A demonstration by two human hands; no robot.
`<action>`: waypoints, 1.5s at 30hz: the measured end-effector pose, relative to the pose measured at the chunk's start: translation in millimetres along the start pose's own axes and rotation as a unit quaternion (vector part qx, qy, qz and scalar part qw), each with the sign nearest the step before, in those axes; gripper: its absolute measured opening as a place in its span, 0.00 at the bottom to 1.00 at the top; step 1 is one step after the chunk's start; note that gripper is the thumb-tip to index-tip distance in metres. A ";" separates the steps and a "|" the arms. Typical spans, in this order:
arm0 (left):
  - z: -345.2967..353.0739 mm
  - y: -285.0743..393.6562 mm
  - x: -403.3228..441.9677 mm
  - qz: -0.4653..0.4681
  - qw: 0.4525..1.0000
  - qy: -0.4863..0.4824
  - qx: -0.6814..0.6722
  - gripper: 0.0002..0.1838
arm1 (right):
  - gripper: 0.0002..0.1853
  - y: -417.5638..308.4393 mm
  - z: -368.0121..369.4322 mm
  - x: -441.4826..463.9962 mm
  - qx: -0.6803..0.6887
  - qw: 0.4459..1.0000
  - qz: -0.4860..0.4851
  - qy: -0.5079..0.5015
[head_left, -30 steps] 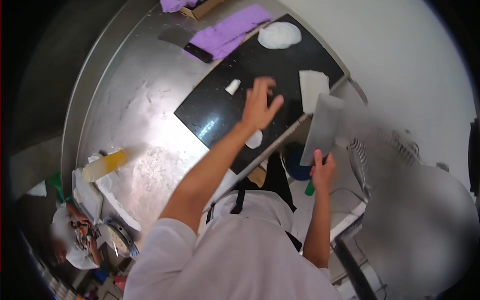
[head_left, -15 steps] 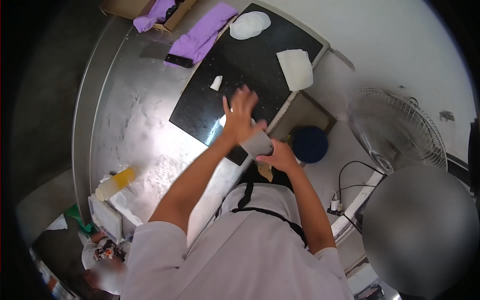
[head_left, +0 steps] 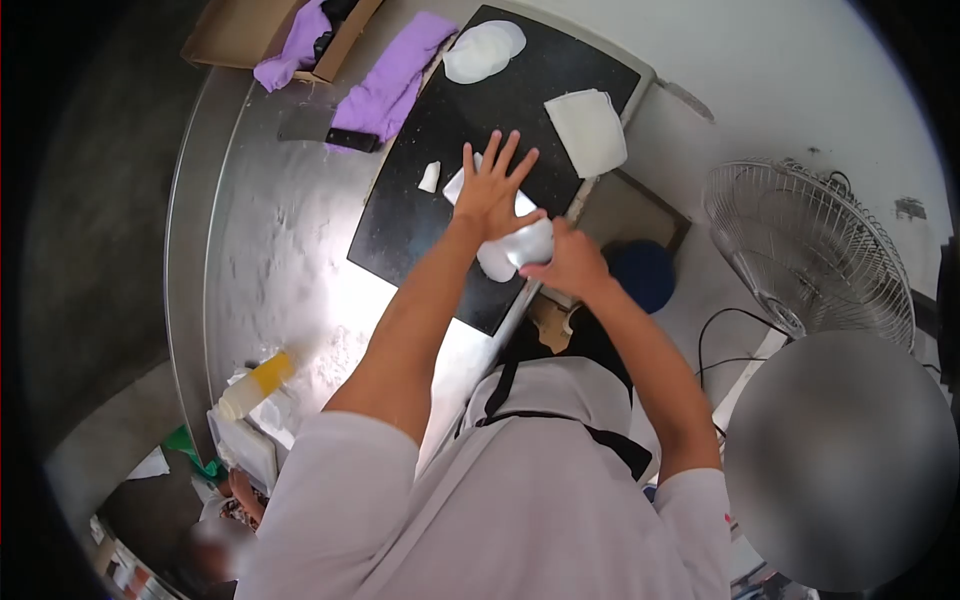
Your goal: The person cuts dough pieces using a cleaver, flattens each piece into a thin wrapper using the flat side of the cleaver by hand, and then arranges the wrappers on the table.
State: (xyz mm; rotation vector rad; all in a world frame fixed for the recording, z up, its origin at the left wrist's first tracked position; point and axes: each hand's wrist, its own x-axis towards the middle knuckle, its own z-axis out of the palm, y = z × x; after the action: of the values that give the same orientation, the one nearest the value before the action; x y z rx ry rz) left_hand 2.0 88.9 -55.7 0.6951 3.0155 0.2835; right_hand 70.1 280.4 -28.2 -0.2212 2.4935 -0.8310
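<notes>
My left hand lies flat with fingers spread on a broad, shiny metal blade, apparently a cleaver. The handle end is in my right hand, whose fingers are closed and hide the handle. The blade rests flat over the black board. Beside its near edge shows a thin, pale round of dough, partly covered. A small white dough piece sits left of my left fingertips. Farther up the board are a pile of thin white rounds and a folded whitish cloth.
Another cleaver with a black handle lies by a purple towel on the steel table. A yellow-and-clear bottle lies lower left. A fan and dark blue round object are right. Another person is lower left.
My left hand has gone from blurred motion to lying spread on the blade. The cleaver and right hand have moved up, farther onto the board. A thin dough round now shows beside the blade.
</notes>
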 end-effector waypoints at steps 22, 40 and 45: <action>1.8 33.9 11.0 0.141 0.987 -0.064 -0.032 0.56 | 0.42 38.4 2.8 -21.2 0.036 0.998 0.055 -0.001; 1.4 21.6 -4.5 -0.025 0.999 -0.031 -0.027 0.58 | 0.46 37.4 -19.3 4.3 -0.008 0.994 -0.081 -0.076; 7.4 32.7 7.5 -0.026 0.999 -0.033 -0.023 0.59 | 0.45 68.1 -13.1 9.3 0.008 0.993 -0.115 -0.037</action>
State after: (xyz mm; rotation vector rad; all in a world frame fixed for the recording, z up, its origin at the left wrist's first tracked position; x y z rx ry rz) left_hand 9.8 122.3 -57.0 0.6097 2.9503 0.3193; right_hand 55.6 338.9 -63.8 -0.5330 2.4205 -0.9157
